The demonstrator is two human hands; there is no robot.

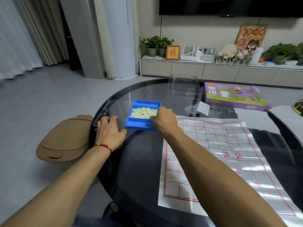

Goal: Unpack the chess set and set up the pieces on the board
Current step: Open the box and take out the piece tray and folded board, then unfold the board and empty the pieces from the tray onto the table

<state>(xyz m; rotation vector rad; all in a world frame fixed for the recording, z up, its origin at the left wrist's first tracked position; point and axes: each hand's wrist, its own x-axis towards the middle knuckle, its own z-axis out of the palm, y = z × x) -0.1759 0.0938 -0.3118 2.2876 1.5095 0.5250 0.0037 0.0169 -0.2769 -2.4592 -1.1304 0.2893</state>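
Both hands work beside the board [221,154]: left hand [109,130] flat on the clear lid [114,110], right hand [164,119] gripping the blue tray [142,125] of pieces [143,113] (loosely heaped), which could spill if tipped.

Bare forearms, no sleeves; red string bracelet [103,146] with gold bead on left wrist.
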